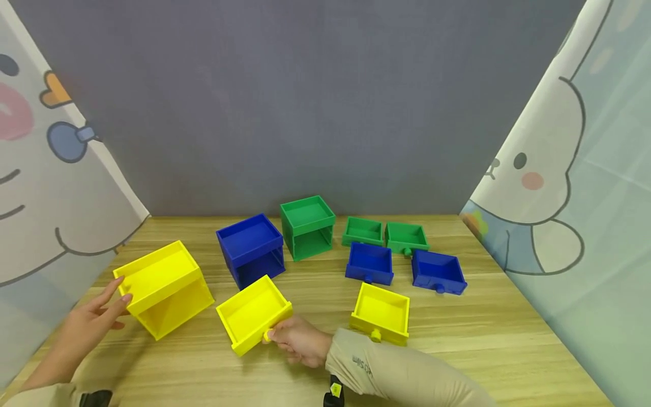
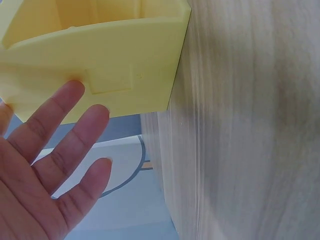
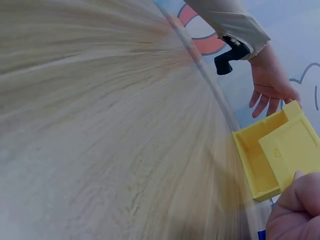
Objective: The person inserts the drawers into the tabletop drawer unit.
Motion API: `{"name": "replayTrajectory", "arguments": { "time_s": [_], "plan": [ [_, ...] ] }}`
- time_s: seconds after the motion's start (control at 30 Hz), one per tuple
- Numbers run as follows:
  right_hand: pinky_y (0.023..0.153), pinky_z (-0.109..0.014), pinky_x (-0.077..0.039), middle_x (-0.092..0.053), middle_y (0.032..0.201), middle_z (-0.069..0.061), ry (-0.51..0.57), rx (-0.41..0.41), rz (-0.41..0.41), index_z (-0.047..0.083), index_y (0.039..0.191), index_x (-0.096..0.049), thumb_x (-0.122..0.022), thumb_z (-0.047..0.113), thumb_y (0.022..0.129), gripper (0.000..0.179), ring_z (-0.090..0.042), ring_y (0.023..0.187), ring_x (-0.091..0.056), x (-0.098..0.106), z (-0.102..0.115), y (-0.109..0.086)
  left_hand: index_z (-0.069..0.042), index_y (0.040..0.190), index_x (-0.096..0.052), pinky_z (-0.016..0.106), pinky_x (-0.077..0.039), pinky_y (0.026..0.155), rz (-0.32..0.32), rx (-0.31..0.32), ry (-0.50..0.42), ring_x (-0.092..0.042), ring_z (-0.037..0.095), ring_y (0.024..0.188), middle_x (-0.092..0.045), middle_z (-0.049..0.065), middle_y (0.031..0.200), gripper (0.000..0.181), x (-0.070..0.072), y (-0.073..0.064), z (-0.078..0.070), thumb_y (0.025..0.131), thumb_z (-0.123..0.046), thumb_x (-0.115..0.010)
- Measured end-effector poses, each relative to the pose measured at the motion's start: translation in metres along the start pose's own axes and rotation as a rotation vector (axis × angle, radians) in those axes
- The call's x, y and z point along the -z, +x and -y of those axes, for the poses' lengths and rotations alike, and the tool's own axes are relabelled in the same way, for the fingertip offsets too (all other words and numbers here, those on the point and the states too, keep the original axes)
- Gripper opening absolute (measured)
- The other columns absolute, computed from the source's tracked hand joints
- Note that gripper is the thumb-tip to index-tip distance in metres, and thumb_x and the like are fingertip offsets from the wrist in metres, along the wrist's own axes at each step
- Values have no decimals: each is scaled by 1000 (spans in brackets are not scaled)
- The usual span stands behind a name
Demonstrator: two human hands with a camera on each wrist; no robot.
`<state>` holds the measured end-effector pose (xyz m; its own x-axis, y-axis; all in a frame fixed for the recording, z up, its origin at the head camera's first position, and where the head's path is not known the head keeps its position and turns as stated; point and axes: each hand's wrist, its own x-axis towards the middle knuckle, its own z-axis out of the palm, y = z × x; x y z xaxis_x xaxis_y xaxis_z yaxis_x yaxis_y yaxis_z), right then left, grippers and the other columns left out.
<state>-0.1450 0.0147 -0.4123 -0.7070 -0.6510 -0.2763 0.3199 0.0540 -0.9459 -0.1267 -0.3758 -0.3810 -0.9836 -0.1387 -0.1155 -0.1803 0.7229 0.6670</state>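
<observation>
On the left of the table stands a yellow cabinet shell (image 1: pixel 163 277) with a shallow tray top and an opening at its front. My left hand (image 1: pixel 91 328) touches its left side with fingers spread and fairly straight; the left wrist view shows the fingers (image 2: pixel 90 127) against the cabinet wall (image 2: pixel 112 50). My right hand (image 1: pixel 305 342) pinches the knob of a yellow drawer (image 1: pixel 254 311), held raised and tilted just right of the cabinet. In the right wrist view the drawer's underside (image 3: pixel 295 150) partly covers the cabinet opening (image 3: pixel 255 165).
A second yellow drawer (image 1: pixel 381 308) lies to the right. Behind stand a blue cabinet (image 1: pixel 249 240) and a green cabinet (image 1: pixel 307 217). Two blue drawers, one nearer the middle (image 1: pixel 369 261) and one farther right (image 1: pixel 438 271), lie before two green drawers (image 1: pixel 363 230). A grey curtain (image 1: pixel 315 107) hangs behind.
</observation>
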Motion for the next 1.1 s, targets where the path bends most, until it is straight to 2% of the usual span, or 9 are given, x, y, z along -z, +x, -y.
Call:
{"name": "replayTrajectory", "arguments": {
  "time_s": [0.17,0.4,0.63,0.87,1.1],
  "plan": [
    [39,-17,-15,-28,50,6,-10,1,10,-18,102,-58,-48,6,97,26,-5,40,-18,-5,-6,6,-5,149,4,63,-48,68,1,-8,-19,-70,22,74,-63,32,108,70,-1,0,3,103,-43,-35],
    [39,-18,-15,-28,50,6,-48,-4,18,-18,102,-59,-48,6,97,27,-6,41,-18,-15,-9,14,-12,149,7,60,-49,69,13,10,-49,-69,19,73,-67,27,103,70,0,0,5,103,-44,-35],
    [39,-19,-14,-28,49,6,-62,-5,-5,-14,101,-61,-49,7,97,25,-7,40,-18,-25,-8,24,-12,149,7,61,-48,69,9,-2,-62,-69,20,73,-65,30,105,70,-2,1,2,103,-43,-35],
    [38,-19,-14,-27,50,5,-49,15,2,-17,99,-58,-48,5,97,25,-7,40,-17,-41,-8,31,-8,149,6,62,-48,68,-1,-4,-54,-70,24,74,-65,31,104,70,-3,1,1,103,-43,-35],
    [39,-18,-17,-29,51,5,-111,1,-38,-12,97,-64,-51,7,96,23,-8,41,-19,-58,-7,35,-10,149,8,61,-49,67,7,-16,-46,-69,25,75,-66,30,103,70,-3,2,2,103,-43,-34]
  ]
}}
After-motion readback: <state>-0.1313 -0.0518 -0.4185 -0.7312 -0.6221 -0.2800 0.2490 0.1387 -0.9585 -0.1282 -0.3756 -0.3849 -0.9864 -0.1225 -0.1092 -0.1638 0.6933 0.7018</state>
